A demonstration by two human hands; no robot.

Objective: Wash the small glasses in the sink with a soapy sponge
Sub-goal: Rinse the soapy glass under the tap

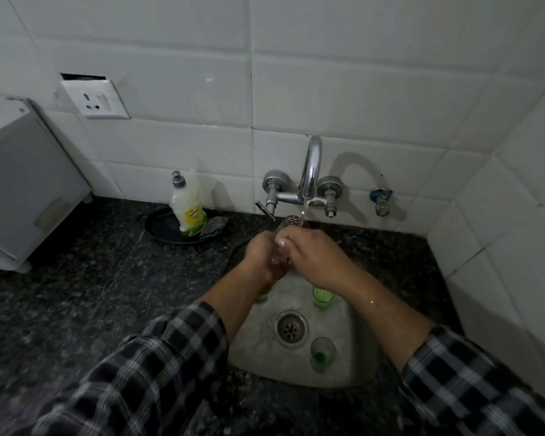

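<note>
Head view | left hand (260, 256) and right hand (312, 258) together, both gripping clear glass (279, 258) under running tap (312, 165) | far green glass (322, 298), near green glass (322, 352) standing in sink (255, 341) | sponge (214, 226) idle on counter | likely rinsing; at least two left

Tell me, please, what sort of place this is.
Most likely a home kitchen's washing-up corner: a steel sink set in a dark stone counter, a wall tap running over it, and a dish soap bottle beside the tiled wall.

White tiled wall (328, 73) above dark granite counter (76, 294).
</note>
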